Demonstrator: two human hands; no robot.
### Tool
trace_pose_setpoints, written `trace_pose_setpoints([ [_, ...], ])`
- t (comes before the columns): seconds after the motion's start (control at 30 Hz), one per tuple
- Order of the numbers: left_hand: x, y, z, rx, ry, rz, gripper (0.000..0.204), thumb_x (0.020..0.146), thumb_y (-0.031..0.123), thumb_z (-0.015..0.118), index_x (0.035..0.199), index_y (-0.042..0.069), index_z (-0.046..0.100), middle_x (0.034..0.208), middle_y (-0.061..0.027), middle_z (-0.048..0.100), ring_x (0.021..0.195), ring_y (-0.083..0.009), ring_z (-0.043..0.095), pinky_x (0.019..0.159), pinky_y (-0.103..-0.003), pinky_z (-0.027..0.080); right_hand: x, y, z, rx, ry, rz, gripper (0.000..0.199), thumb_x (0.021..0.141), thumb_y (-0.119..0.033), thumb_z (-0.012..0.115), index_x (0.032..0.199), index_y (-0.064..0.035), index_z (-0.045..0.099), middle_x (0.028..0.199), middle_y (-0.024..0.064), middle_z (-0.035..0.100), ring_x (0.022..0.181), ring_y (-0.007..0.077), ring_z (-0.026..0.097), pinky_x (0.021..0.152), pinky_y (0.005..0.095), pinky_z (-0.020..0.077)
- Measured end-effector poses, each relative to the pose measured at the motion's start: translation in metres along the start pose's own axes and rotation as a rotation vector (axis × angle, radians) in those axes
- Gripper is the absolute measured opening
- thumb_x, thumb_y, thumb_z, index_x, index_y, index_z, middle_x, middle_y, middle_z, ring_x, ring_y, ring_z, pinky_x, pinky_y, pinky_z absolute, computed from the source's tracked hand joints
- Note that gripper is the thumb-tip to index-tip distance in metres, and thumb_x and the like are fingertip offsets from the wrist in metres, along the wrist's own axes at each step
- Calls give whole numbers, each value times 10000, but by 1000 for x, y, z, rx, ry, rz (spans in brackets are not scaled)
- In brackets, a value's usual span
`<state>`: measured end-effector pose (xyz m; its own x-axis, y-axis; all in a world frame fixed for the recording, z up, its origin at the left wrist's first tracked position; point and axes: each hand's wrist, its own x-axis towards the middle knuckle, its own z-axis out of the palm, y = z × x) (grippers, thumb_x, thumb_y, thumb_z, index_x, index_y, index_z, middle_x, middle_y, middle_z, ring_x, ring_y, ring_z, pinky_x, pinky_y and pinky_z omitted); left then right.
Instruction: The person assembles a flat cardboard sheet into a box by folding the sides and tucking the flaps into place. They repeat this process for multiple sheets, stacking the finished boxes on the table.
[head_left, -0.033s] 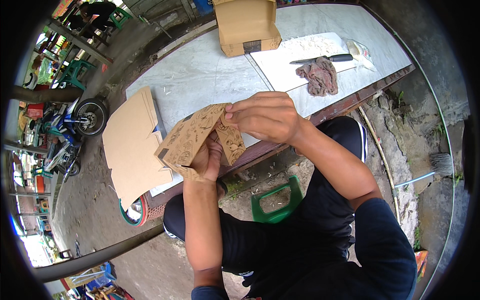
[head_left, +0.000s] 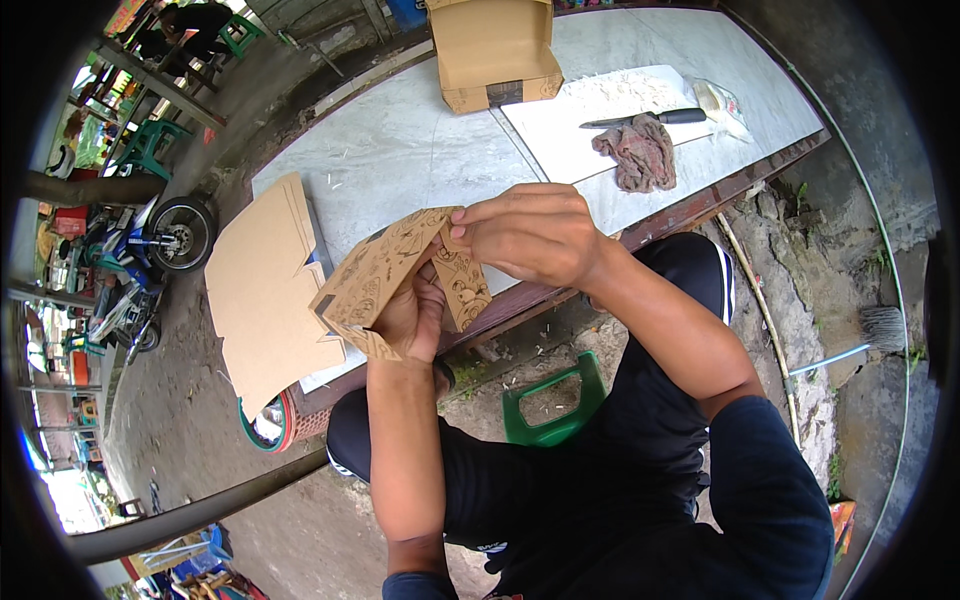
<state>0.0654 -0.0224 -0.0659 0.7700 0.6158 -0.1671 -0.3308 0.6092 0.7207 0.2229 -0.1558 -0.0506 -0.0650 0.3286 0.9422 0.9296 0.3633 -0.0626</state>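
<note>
A brown cardboard box (head_left: 388, 262) with dark printed drawings is held partly folded above the near edge of the table. My left hand (head_left: 412, 318) is inside the fold and supports it from within; its fingers are partly hidden by the cardboard. With thumb and fingers, my right hand (head_left: 525, 232) pinches the box's upper right corner. One panel hangs below that hand, and a small flap sticks out by my left wrist. To the left lies a stack of flat brown cardboard sheets (head_left: 265, 290), overhanging the table's end.
On the marble-patterned table (head_left: 400, 150) stands an open folded box (head_left: 495, 60). A white board (head_left: 560, 140) carries white shreds, a black-handled knife (head_left: 650, 119) and a crumpled cloth (head_left: 638, 155). Under the stack is a basket (head_left: 303, 425); a green stool (head_left: 553, 400) stands below the table.
The small flap by my left wrist has swung slightly outward. Both hands keep almost the same place and grip.
</note>
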Motion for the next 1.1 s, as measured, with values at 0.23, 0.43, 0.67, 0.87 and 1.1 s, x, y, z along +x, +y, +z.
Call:
trace_pose_setpoints([
  [0.23,-3,8,10,-37,-61,-51,253,919,40,759,1166,24,705,1115,-105,747,1079,-219,712,977,-364,573,7,-6,-2,53,4,26,116,745,-70,868,836,-60,797,846,63,757,848,239,795,666,300,621],
  [0.43,-5,11,6,-139,-95,-143,283,960,119,732,1224,31,682,1180,-108,732,1114,-235,708,996,-398,571,17,-9,-4,75,-5,26,91,757,-96,858,832,-73,810,852,63,763,876,233,794,657,302,610],
  [0.67,-7,6,3,-121,-59,-118,283,966,130,728,1228,30,686,1187,-111,732,1116,-235,708,977,-394,579,14,-8,-9,75,-23,47,112,768,-113,842,876,-85,827,879,51,777,907,225,793,674,300,609],
  [0.87,-6,1,9,10,-19,46,260,940,81,749,1189,18,703,1157,-116,742,1100,-222,709,974,-369,573,9,-10,-8,89,-4,74,114,764,-97,855,871,-84,820,896,52,769,921,235,788,702,316,625],
  [1.1,-12,12,12,-31,-55,61,254,933,29,741,1179,-16,696,1189,-145,737,1094,-259,724,955,-406,596,15,-17,-8,187,16,241,178,783,-71,868,942,-33,799,964,88,770,967,282,777,791,352,636],
])
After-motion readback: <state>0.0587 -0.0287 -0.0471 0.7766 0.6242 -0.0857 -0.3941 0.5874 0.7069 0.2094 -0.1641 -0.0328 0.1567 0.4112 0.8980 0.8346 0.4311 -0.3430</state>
